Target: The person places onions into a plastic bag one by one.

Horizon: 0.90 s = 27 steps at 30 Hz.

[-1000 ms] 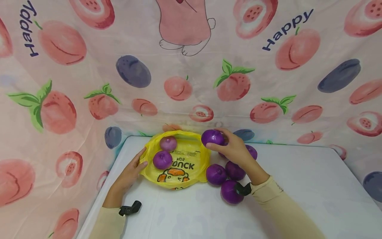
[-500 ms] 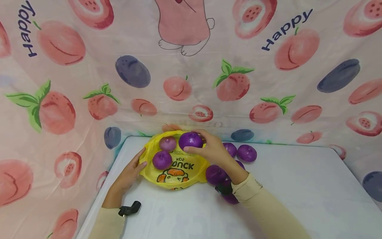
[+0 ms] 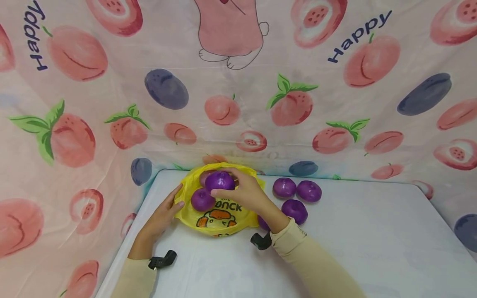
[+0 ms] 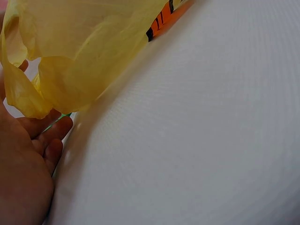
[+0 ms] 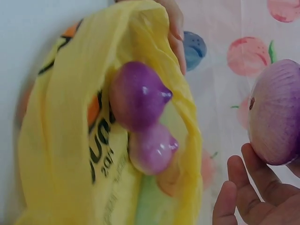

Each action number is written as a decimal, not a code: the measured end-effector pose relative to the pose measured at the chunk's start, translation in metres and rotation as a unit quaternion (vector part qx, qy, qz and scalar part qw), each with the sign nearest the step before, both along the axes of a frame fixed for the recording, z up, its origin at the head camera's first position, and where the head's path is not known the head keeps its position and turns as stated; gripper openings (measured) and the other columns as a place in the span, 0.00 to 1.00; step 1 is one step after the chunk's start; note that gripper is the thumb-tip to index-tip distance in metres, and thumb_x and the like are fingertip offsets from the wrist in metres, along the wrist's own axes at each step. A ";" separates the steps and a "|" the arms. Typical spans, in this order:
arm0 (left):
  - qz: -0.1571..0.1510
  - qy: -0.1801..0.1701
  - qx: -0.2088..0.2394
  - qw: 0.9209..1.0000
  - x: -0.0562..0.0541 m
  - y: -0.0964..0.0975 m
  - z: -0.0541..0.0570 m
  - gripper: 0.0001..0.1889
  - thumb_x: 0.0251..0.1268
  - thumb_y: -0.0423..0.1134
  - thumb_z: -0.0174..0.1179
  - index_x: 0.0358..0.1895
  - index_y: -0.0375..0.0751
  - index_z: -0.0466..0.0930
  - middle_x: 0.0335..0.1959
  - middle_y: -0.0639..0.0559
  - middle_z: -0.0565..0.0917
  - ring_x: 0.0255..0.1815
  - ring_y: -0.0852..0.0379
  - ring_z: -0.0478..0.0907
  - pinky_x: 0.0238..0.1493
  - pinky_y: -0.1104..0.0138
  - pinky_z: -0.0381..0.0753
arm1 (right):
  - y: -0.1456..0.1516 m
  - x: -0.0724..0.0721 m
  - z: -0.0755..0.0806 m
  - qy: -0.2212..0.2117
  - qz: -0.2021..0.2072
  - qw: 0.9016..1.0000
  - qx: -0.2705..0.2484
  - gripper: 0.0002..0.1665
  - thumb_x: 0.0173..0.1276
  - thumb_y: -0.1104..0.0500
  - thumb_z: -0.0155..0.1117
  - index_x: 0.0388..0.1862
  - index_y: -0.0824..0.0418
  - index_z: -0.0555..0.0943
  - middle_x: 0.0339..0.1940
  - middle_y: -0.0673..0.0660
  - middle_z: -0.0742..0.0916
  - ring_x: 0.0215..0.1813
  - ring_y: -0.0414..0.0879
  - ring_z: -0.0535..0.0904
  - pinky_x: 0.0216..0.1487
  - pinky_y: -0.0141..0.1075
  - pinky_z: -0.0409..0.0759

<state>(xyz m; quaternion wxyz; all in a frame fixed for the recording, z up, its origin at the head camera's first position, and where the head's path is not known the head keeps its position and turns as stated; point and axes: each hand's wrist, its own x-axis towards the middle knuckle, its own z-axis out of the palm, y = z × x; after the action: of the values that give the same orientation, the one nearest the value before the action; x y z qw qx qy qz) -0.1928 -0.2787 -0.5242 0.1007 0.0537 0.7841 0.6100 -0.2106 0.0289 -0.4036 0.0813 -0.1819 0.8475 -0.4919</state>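
A yellow plastic bag (image 3: 246, 215) with a printed cartoon lies on the table, its mouth spread wide. At its left rim my left hand (image 3: 162, 213) holds the edge, thumb over the rim and the other fingers along the outside. My right hand (image 3: 246, 190) grips a purple onion (image 3: 220, 181) above the bag's opening; the right wrist view shows that onion (image 5: 276, 112) at the fingertips. Inside the bag rest two more onions: a darker onion (image 5: 138, 96) and a paler onion (image 5: 152, 147), the paler one partly covered by the held onion in the head view.
To the right of the bag several purple onions sit on the white table (image 3: 372, 231), among them one onion (image 3: 309, 191) at the back and another onion (image 3: 294, 212) nearer. My right forearm covers part of that group. A fruit-print cloth (image 3: 238, 103) hangs behind the table.
My right hand has carried the purple onion leftward from beside the bag's right rim to over its opening. The left hand and the bag have stayed in place.
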 end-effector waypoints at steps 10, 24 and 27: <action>0.007 -0.002 -0.010 1.000 0.000 0.001 0.001 0.36 0.79 0.49 0.54 0.84 0.61 0.48 0.86 0.47 0.45 0.86 0.40 0.37 0.83 0.41 0.40 | -0.025 0.008 -0.017 -0.043 0.010 0.999 0.005 0.49 0.56 0.32 0.76 0.75 0.42 0.71 0.63 0.55 0.83 0.62 0.52 0.81 0.61 0.50 0.84; 0.009 -0.009 -0.018 1.000 -0.001 0.000 0.002 0.37 0.78 0.54 0.55 0.83 0.64 0.47 0.86 0.48 0.45 0.86 0.41 0.38 0.82 0.42 0.43 | -0.044 0.013 -0.048 -0.068 -0.001 0.998 0.002 0.43 0.54 0.33 0.78 0.62 0.46 0.71 0.58 0.56 0.83 0.57 0.49 0.82 0.58 0.47 0.85; 0.010 -0.012 -0.021 1.000 -0.001 0.000 0.002 0.37 0.78 0.54 0.54 0.83 0.64 0.47 0.86 0.49 0.45 0.86 0.42 0.38 0.83 0.42 0.43 | -0.047 0.014 -0.053 -0.066 0.002 0.998 0.005 0.42 0.54 0.33 0.78 0.62 0.46 0.72 0.58 0.56 0.83 0.57 0.49 0.82 0.58 0.47 0.85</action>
<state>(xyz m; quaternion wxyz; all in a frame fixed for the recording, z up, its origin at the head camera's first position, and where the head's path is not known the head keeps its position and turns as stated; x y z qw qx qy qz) -0.1937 -0.2787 -0.5225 0.1053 0.0367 0.7957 0.5954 -0.1970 -0.0176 -0.4570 0.1386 -0.1510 0.8422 -0.4986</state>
